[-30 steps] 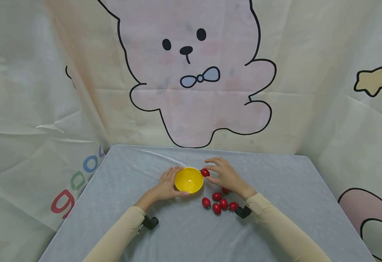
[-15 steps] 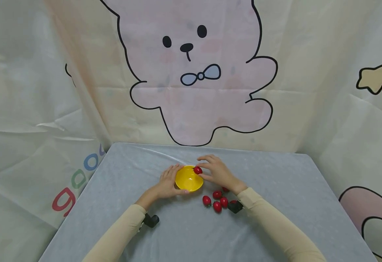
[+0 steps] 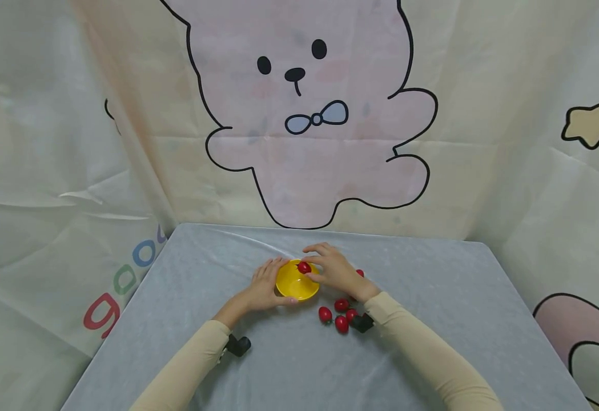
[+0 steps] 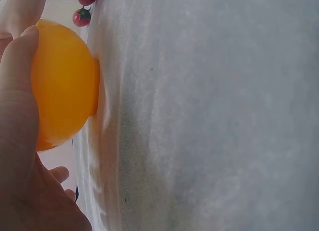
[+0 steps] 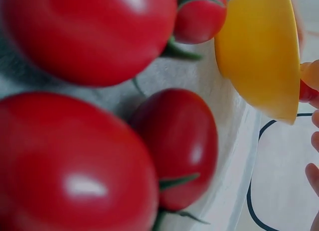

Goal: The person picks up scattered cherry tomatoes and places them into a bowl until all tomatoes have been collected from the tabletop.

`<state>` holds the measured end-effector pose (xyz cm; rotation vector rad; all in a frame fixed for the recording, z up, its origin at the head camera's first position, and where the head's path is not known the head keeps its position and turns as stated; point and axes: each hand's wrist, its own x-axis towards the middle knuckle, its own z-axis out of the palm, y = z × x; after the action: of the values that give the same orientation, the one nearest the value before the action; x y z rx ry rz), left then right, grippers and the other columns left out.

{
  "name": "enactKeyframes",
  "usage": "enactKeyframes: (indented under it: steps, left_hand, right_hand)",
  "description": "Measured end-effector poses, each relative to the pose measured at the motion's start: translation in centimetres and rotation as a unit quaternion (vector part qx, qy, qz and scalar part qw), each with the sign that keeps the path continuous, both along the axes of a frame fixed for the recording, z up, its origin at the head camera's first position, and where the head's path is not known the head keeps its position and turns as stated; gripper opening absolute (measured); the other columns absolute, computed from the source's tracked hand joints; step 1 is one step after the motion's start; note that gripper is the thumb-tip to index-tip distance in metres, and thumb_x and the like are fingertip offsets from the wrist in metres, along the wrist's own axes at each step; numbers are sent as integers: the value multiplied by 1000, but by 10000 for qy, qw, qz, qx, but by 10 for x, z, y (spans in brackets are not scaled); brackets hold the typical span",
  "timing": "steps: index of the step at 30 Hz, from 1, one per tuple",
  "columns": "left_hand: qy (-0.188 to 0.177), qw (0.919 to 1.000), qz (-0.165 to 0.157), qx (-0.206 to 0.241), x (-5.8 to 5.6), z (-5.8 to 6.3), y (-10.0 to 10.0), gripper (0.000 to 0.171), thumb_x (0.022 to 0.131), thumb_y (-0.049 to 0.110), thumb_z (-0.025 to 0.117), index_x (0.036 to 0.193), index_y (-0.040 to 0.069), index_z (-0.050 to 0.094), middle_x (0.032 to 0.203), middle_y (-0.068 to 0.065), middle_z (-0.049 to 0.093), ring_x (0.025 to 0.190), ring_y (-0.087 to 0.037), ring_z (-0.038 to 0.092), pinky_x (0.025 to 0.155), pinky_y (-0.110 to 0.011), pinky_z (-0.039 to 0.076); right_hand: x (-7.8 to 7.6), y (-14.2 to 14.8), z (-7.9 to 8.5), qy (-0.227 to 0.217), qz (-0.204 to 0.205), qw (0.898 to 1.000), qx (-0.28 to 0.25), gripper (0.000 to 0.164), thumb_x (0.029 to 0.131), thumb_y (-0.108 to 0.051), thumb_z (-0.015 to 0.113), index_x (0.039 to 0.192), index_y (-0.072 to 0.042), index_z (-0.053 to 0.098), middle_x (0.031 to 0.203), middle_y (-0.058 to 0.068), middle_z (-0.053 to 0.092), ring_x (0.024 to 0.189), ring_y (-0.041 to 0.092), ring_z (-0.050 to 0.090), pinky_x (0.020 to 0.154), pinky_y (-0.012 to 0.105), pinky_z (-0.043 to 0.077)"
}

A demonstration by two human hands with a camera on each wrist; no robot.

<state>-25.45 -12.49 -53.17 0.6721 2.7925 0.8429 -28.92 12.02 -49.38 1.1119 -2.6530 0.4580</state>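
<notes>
A small yellow bowl (image 3: 293, 290) stands on the cloth-covered table. My left hand (image 3: 263, 290) holds its left side, the thumb at the near rim and the fingers at the far side; the left wrist view shows the thumb against the bowl's wall (image 4: 65, 86). Over the bowl's far right part, my right hand (image 3: 336, 271) pinches a red cherry tomato (image 3: 304, 267) with a green stem. In the right wrist view that tomato (image 5: 306, 92) shows only partly, at the bowl's rim. Loose cherry tomatoes (image 3: 325, 314) lie on the table below my right wrist, which hides some of them.
One more tomato (image 3: 360, 273) shows just behind my right wrist. Close to the right wrist camera lie several large-looking tomatoes (image 5: 177, 141). A grey-blue cloth (image 3: 278, 365) covers the table, and a printed curtain (image 3: 361, 171) hangs at its back edge.
My right hand has moved left with the tomato, from beside the bowl's right rim to over its inside. The left hand has stayed on the bowl.
</notes>
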Motion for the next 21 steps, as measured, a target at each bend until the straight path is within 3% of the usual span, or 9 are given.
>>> enactKeyframes:
  steps: [21]
  left_hand:
    - [-28,9999,90,-55,4,4,2,109,76,70,69,158,18,19,166,-14,18,154,-42,10,122,-66,9]
  right_hand:
    - [0,-10,-3,-546,-51,9985,88,39,87,-37,75,121,-19,72,138,2,59,130,23,50,113,49,43]
